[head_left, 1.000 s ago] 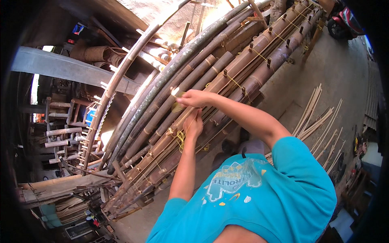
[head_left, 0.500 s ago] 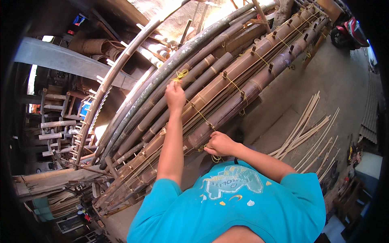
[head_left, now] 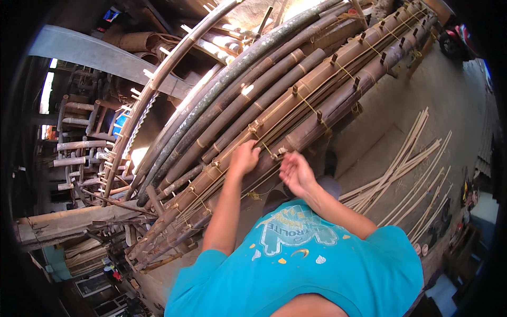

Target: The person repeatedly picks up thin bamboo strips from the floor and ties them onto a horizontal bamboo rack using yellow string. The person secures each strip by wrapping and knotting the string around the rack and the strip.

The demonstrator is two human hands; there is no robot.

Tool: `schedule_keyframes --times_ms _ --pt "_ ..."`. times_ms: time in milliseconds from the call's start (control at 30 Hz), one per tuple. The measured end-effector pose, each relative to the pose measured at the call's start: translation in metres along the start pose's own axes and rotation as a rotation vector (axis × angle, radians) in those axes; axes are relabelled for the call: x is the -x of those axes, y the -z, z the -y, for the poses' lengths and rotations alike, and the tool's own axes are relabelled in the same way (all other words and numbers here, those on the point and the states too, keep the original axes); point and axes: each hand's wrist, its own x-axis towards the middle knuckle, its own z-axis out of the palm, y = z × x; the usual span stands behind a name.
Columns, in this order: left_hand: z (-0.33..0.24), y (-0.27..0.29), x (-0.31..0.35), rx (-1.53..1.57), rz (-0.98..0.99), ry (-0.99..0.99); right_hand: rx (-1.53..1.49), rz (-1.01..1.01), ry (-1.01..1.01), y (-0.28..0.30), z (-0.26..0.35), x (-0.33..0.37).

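Note:
My left hand (head_left: pixel 244 157) is closed, resting by the upper split bamboo pole (head_left: pixel 306 82). Whatever its fingers hold is hidden. My right hand (head_left: pixel 298 175) is turned partly palm up, its fingers loosely curled and apart, beside a short peg (head_left: pixel 278 154) on the lower, darker bamboo pole (head_left: pixel 338 111). Between the two poles lies a bundle of thin bamboo strips (head_left: pixel 322 108). Yellow cord (head_left: pixel 303 100) crosses from pole to pole, looped round pegs on both. A small tangle of yellow cord (head_left: pixel 255 195) hangs under the lower pole near my hands.
Several round bamboo poles (head_left: pixel 248 100) lie beyond the frame. A curved pole with pegs (head_left: pixel 158 74) arches at the left. Loose bamboo strips (head_left: pixel 391 164) are spread on the floor at right. A red motorbike (head_left: pixel 460 39) stands at far right.
My left hand has come down from the far poles, where it held up a yellow cord bundle, to the upper split pole. My right hand has risen slightly and opened its fingers.

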Motion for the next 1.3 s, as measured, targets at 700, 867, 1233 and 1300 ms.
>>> schedule_keyframes --times_ms 700,867,1233,1300 --pt "0.000 -0.013 0.003 0.097 -0.209 0.090 1.953 0.948 0.691 -0.037 0.029 0.002" --pt "-0.017 0.019 -0.031 0.659 -0.352 -0.217 1.686 0.806 0.931 -0.021 0.008 -0.011" --pt "0.096 0.015 -0.099 0.109 -0.116 0.052 0.643 0.077 0.766 0.002 -0.017 0.012" --pt "0.104 0.047 -0.058 0.053 -0.174 0.027 0.347 -0.139 0.478 0.023 -0.039 0.013"
